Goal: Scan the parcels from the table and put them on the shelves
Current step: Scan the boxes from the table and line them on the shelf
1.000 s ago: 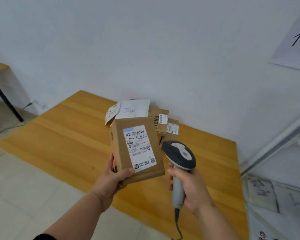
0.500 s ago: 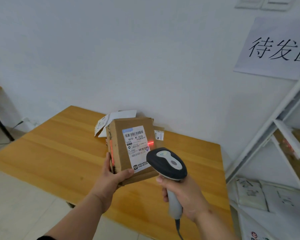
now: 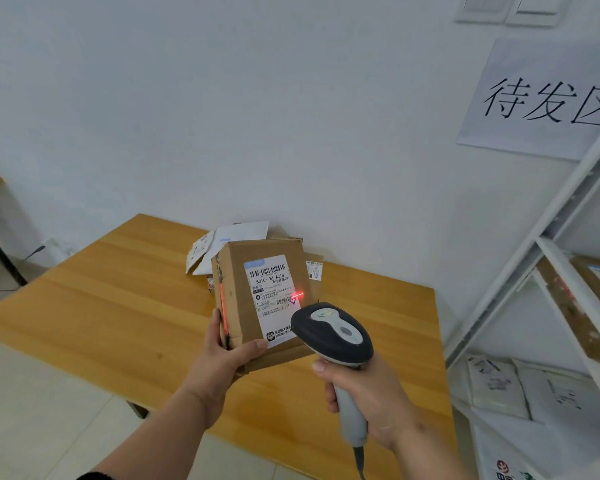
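My left hand [image 3: 222,358] grips a brown cardboard parcel [image 3: 236,296] by its lower left corner and holds it upright above the wooden table [image 3: 111,306]. Its white shipping label [image 3: 271,299] faces me, and a red scan line glows at the label's right edge. My right hand [image 3: 364,396] holds a grey and black barcode scanner [image 3: 333,337] by the handle, its head just in front of the parcel's lower right. Behind the held parcel lie more parcels [image 3: 222,244] on the table, mostly hidden.
A white metal shelf unit [image 3: 548,237] stands at the right, with cardboard parcels on an upper shelf and white mailer bags [image 3: 499,386] lower down. A paper sign with black characters [image 3: 548,102] hangs on the wall. Tiled floor lies at the lower left.
The view has swung up and to the right, bringing the shelf and sign into sight. The scanner came closer to the parcel, and a red scan line now shows on the label.
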The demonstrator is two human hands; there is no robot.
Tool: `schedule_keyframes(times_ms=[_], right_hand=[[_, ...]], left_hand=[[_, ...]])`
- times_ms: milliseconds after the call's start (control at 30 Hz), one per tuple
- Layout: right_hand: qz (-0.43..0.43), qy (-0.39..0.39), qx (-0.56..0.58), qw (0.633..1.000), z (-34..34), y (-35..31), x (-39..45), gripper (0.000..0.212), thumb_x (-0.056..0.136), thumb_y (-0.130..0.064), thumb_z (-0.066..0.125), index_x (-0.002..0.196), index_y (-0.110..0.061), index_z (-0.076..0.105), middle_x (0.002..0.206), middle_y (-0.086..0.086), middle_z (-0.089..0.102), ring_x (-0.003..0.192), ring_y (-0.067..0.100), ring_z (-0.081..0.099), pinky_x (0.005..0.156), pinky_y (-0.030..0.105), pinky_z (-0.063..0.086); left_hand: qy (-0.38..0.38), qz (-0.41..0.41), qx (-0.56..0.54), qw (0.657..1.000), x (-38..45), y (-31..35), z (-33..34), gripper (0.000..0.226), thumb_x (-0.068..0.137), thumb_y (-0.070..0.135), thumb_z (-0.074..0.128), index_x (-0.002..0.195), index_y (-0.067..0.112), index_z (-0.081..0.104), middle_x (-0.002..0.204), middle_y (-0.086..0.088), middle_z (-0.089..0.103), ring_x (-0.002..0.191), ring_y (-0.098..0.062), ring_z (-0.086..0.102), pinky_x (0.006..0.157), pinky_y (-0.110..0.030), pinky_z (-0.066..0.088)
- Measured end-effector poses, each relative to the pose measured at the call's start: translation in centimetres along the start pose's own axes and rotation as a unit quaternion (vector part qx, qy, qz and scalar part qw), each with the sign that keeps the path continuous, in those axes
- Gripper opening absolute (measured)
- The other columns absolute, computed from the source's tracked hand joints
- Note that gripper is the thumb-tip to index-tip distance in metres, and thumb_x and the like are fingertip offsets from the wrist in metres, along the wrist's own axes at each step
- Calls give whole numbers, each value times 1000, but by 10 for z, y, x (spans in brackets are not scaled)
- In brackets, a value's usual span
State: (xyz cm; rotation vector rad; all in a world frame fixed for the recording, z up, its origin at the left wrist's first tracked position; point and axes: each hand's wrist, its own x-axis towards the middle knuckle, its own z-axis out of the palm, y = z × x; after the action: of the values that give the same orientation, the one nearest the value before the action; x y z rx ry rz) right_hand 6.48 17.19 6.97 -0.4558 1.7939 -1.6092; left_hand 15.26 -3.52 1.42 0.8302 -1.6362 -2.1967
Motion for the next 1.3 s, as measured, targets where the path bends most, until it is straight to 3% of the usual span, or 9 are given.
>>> schedule_keyframes(times_ms=[167,400,533,800,933,1167,1300], right_hand=[[8,7,3,1000,-2,2,-3,7,84,-15,78,83,-11,72,62,14,57,57,23,53,56,31,49],[3,3,9,1000,-5,4,-7,14,79,-23,81,81,-12,73,63,14,58,56,24,54,56,30,49],[11,32,22,999,-9,10,-6,30,69,-26,78,91,-8,71,66,13,60,60,24,55,59,34,50],[19,128,49,990,-18,19,-22,23,78,-9,79,99,-15,72,102,5,70,87,21,62,59,28,53],[28,150,51,987,-15,20,-42,20,82,-7,76,100,-14,71,103,6,69,90,22,62,58,28,52],[27,193,83,977,9,31,-90,25,78,-12,81,102,-14,73,99,0,72,91,18,63,58,29,52],[26,225,118,967,28,50,-121,21,83,-10,77,103,-12,73,89,4,72,81,20,67,58,31,52]], left_hand=[[3,-5,5,1000,-3,-2,1,141,36,34,92,153,49,16,128,1,61,109,-24,64,78,-33,52],[3,-4,3,1000,-8,-1,6,139,36,34,92,152,50,18,126,1,63,105,-23,66,76,-32,53],[-1,-6,-5,1000,-14,-2,10,138,36,34,91,152,50,18,123,2,64,105,-23,66,78,-33,53],[-35,-11,-15,999,-32,-4,21,126,39,34,89,149,49,28,107,9,73,102,-22,67,78,-34,55],[-71,-17,-23,997,-44,-5,25,119,38,34,88,143,50,35,101,11,75,102,-23,66,81,-36,54],[-116,-47,-40,991,-77,-18,16,115,40,36,89,143,48,40,117,7,70,109,-21,65,88,-40,55],[-131,-69,-44,988,-103,-33,7,114,41,38,88,144,45,40,125,8,66,114,-21,63,91,-41,53]])
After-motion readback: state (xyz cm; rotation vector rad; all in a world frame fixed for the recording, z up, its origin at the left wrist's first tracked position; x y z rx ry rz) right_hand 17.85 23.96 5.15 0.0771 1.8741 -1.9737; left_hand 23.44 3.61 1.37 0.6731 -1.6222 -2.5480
